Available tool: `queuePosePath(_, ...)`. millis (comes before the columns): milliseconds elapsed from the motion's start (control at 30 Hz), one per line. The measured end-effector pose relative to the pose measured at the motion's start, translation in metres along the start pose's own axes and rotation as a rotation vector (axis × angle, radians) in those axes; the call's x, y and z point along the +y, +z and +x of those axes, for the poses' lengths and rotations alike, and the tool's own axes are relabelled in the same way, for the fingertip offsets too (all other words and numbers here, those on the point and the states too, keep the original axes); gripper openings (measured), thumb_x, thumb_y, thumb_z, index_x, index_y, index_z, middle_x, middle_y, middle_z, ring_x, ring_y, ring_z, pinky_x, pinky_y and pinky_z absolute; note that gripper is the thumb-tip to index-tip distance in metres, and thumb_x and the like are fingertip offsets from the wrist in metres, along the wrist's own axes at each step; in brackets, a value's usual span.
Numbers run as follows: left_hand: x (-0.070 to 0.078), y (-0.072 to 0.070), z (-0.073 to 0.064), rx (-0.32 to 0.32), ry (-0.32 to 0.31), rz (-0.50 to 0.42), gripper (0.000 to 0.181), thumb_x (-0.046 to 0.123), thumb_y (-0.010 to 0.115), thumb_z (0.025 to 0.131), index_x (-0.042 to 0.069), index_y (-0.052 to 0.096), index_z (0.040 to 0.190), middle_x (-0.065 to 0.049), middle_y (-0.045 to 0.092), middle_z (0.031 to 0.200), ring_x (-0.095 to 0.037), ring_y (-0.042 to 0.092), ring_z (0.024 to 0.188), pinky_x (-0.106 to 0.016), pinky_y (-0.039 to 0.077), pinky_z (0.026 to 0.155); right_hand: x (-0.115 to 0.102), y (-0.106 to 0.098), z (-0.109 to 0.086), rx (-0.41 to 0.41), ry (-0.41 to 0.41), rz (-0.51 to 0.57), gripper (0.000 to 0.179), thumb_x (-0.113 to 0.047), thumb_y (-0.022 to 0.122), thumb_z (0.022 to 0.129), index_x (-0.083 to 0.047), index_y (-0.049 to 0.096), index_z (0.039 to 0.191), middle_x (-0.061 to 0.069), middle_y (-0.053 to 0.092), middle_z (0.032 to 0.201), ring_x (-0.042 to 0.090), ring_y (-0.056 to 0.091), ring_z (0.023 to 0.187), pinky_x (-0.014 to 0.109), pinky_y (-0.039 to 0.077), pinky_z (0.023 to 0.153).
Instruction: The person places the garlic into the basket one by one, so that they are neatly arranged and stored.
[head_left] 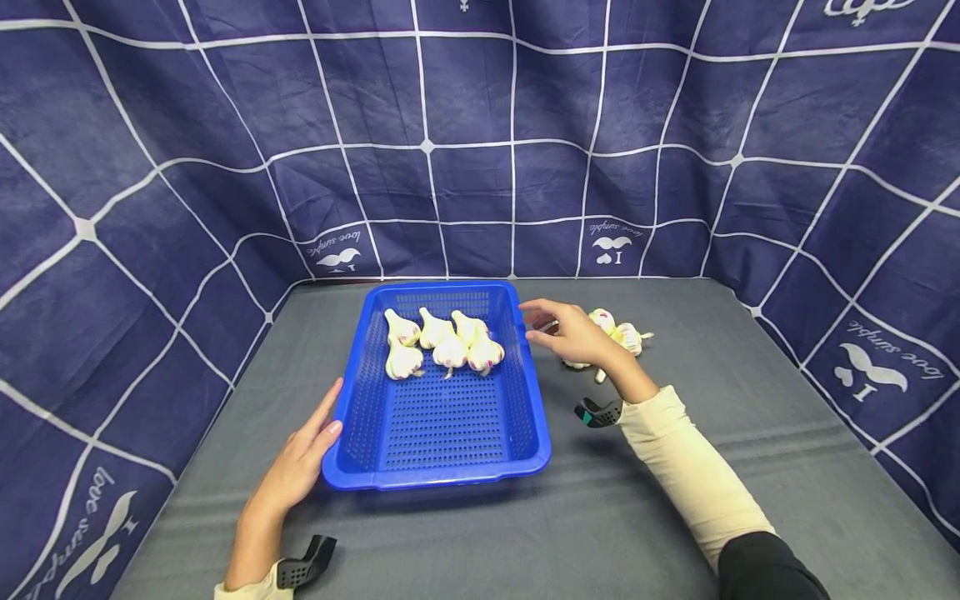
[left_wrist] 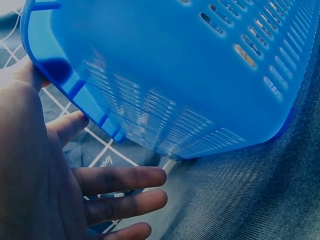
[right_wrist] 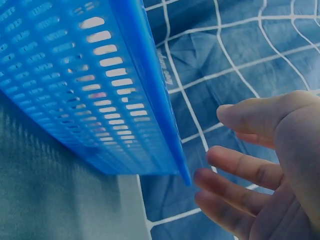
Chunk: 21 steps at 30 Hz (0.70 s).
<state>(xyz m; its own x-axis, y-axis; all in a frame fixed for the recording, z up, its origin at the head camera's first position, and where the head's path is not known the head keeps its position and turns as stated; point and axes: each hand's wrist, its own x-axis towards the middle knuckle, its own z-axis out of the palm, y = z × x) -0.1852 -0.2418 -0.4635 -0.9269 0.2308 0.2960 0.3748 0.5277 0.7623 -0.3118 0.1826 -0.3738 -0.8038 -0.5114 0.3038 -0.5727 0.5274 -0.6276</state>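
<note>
From where I stand, the left hand is spread, its fingers straight; thumb and forefinger touch the rim of the blue basket, and the other three reach out loose underneath. The right hand is half open, fingers slightly bent and a gap left before the thumb; it holds nothing and hovers just beside the opposite rim, apart from it.

Between the hands, in the far half of the basket, six garlic bulbs lie in two rows of three. More garlic lies just past the right hand, which partly hides it, so I can't count it.

Under both hands is a grey tabletop. Beyond them and to either side hangs a navy curtain with white grid lines and moustache prints. Black straps circle both wrists, by cream sleeves.
</note>
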Motion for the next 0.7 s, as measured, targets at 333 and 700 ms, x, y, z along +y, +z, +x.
queuePosePath(333,0.000,0.000,0.001,-0.006,0.003,-0.001,0.057,0.018,0.043,0.105,0.017,0.024,0.159,-0.019,0.030,0.157,-0.047,0.039,0.133,-0.003,0.022,0.098,0.014,-0.007,-0.014,0.046,0.048,-0.013,0.042,-0.004,0.068,0.091,0.003,0.057,0.131,0.021,0.067,0.110,0.035,0.067,0.099,0.051,0.054,0.085)
queuePosePath(700,0.000,0.000,0.000,-0.009,-0.002,-0.002,0.057,0.018,0.042,0.105,0.017,0.023,0.159,-0.020,0.030,0.157,-0.047,0.041,0.133,-0.003,0.021,0.097,0.039,-0.010,-0.035,0.062,0.071,-0.018,0.044,-0.003,0.070,0.089,0.009,0.056,0.129,0.027,0.066,0.108,0.039,0.066,0.099,0.052,0.054,0.083)
